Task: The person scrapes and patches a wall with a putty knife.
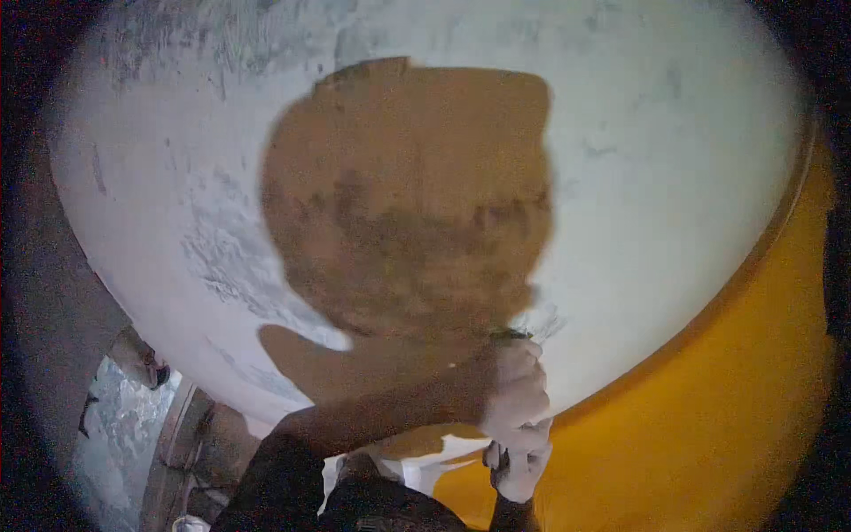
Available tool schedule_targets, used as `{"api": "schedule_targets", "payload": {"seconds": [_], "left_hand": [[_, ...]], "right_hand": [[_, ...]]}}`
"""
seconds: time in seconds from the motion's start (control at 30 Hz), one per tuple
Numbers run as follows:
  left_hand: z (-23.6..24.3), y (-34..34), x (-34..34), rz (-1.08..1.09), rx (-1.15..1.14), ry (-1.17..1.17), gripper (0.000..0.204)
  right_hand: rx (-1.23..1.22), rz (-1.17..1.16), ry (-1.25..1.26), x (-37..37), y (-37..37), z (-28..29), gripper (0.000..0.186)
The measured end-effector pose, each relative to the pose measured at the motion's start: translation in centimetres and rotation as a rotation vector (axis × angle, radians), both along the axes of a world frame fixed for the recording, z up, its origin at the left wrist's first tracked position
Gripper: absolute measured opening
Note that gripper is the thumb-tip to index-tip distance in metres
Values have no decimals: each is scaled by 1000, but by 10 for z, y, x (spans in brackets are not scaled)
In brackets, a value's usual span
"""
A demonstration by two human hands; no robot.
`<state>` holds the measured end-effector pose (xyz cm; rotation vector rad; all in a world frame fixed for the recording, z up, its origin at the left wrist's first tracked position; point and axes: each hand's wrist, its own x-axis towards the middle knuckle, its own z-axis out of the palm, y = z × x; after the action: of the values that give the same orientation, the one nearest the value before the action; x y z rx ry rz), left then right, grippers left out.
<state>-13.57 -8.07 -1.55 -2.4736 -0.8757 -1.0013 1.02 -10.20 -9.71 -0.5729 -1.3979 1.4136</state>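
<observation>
My left hand (516, 390), smeared white, is closed in a fist against the wall; its forearm reaches in from the lower left. Just below it my right hand (523, 463), also white, is closed around something small and dark; its wrist comes up from the bottom edge. A dark tool tip (510, 334) shows above the left fist, touching the wall at the lower edge of a large bare brown patch (408, 204). White plaster (674, 177) covers the wall around the patch. What exactly each hand grips is hidden.
A yellow painted section (727, 399) fills the lower right, meeting the white plaster along a curved edge. At the lower left lies a rubble-strewn floor (124, 426) with a foot or shoe (142, 359). A white sheet (425, 465) sits under my arms.
</observation>
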Motion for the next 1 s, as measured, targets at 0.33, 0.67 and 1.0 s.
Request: {"api": "schedule_targets", "payload": {"seconds": [0.33, 0.67, 1.0], "left_hand": [[3, 6, 1, 120, -100, 220, 29], [25, -5, -4, 198, -412, 630, 24], [7, -2, -14, 119, -304, 435, 24]], "right_hand": [[47, -12, 68, -9, 12, -2, 32], [9, -130, 44, -24, -1, 1, 26], [-120, -186, 137, -30, -7, 2, 31]]}}
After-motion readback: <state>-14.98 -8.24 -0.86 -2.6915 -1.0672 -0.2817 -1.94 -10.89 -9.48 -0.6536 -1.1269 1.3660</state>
